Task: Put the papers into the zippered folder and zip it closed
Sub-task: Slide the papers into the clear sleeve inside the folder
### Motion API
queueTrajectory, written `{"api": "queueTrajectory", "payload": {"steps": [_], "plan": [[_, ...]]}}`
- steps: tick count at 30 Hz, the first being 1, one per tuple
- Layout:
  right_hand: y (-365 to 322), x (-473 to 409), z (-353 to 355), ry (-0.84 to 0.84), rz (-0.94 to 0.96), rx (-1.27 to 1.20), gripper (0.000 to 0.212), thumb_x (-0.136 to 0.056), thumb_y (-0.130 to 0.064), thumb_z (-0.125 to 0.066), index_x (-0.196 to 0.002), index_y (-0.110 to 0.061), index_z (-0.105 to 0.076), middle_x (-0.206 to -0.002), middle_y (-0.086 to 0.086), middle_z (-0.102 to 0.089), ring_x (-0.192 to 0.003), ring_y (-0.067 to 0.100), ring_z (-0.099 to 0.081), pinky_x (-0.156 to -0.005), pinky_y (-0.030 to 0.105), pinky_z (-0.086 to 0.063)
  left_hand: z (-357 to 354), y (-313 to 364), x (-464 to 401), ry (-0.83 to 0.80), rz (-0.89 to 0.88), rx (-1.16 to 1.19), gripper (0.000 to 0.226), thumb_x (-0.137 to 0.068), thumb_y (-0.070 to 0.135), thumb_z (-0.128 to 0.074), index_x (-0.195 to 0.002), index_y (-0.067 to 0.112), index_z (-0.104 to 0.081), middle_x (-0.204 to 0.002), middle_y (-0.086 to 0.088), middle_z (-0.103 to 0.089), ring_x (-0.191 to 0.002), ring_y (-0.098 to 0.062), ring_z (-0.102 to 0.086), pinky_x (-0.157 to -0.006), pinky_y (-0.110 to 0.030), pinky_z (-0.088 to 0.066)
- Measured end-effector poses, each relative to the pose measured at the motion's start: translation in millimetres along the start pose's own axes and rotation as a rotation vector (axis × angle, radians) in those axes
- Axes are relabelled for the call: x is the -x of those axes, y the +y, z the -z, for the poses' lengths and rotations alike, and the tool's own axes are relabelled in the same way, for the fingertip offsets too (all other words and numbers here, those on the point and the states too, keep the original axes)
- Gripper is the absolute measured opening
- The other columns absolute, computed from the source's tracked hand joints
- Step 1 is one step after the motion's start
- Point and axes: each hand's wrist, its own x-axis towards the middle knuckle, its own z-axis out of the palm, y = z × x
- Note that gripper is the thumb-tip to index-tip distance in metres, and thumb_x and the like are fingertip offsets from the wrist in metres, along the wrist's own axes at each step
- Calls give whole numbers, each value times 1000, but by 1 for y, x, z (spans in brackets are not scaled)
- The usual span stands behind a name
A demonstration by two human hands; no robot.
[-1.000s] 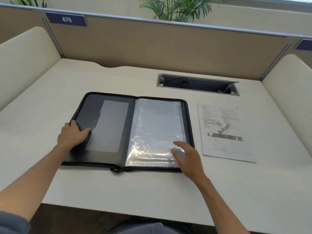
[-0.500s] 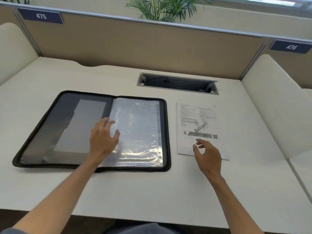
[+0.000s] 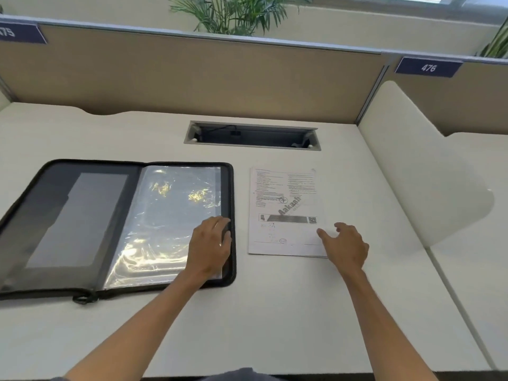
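A black zippered folder (image 3: 82, 215) lies open flat on the desk at the left, with clear plastic sleeves (image 3: 165, 215) on its right half. My left hand (image 3: 211, 243) rests on the sleeves' lower right corner by the folder's right edge, fingers curled on the sleeve edge. To the right of the folder lie the printed papers (image 3: 286, 210), flat on the desk. My right hand (image 3: 346, 243) hovers over the papers' lower right corner, fingers spread, holding nothing.
A cable slot (image 3: 251, 136) is sunk into the white desk (image 3: 275, 312) behind the folder and papers. Tan partition walls (image 3: 192, 78) close the back, and a cream side divider (image 3: 412, 174) stands at the right. The zipper pull (image 3: 82, 298) lies at the folder's front edge.
My left hand has slid from the folder's left half across the sleeves to their right edge. My right hand left the folder and moved over the papers' lower right corner.
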Motion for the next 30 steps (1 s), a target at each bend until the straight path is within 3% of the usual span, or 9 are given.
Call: {"api": "queueTrajectory", "payload": {"steps": [5, 10, 16, 19, 21, 24, 27, 30], "plan": [[1, -3, -2, -60, 33, 63, 57, -83, -52, -64, -126, -14, -59, -123, 6, -60, -112, 28, -60, -97, 40, -40, -22, 12, -4, -121, -98, -27, 43, -97, 31, -47, -137, 17, -51, -137, -7, -53, -128, -25, -46, -106, -40, -36], [-4, -4, -3, -77, 79, 111, 40, -83, -47, -65, -99, -11, -64, -109, 9, -60, -97, 30, -62, -89, 39, -47, -36, 11, -6, -189, -103, -135, 59, -90, 57, -34, -139, 27, -50, -142, -3, -48, -137, -23, -35, -109, -42, -25], [-9, -9, -2, -115, 17, 43, 40, -78, -40, -73, -70, -15, -43, -92, 8, -59, -79, 29, -57, -71, 33, -42, -45, 10, -5, -165, -150, -197, 54, -87, 57, -40, -128, 27, -60, -140, 1, -52, -134, -23, -40, -105, -46, -29], [-11, -14, 0, -141, -42, -63, 35, -73, -32, -80, -93, -8, -64, -99, 8, -66, -91, 31, -63, -74, 32, -43, -46, 9, -5, -173, -151, -211, 54, -88, 57, -40, -129, 28, -59, -140, 4, -52, -134, -22, -41, -106, -49, -30], [-15, -17, 2, -172, -80, -110, 39, -71, -26, -81, -100, -7, -65, -105, 8, -69, -96, 31, -65, -74, 31, -43, -47, 9, -5, -176, -148, -216, 54, -88, 57, -40, -130, 27, -58, -140, 5, -52, -134, -22, -41, -107, -49, -30], [-18, -24, 5, -263, -100, -67, 41, -71, -28, -79, -103, -7, -65, -111, 10, -67, -99, 31, -64, -83, 35, -51, -47, 11, -5, -167, -147, -218, 54, -87, 57, -40, -128, 26, -60, -139, 5, -54, -133, -23, -43, -105, -50, -32], [-20, -27, 3, -312, -105, -38, 55, -76, -28, -76, -121, -5, -56, -127, 14, -53, -114, 34, -56, -96, 42, -48, -46, 12, -5, -158, -154, -234, 55, -87, 56, -39, -128, 26, -60, -138, 5, -55, -133, -23, -43, -105, -49, -32], [-24, -26, 1, -286, -108, -55, 59, -82, -24, -70, -128, -1, -44, -132, 18, -46, -118, 38, -52, -92, 39, -46, -46, 12, -5, -155, -164, -240, 55, -87, 55, -39, -128, 25, -61, -138, 5, -55, -134, -24, -42, -105, -49, -32]]}}
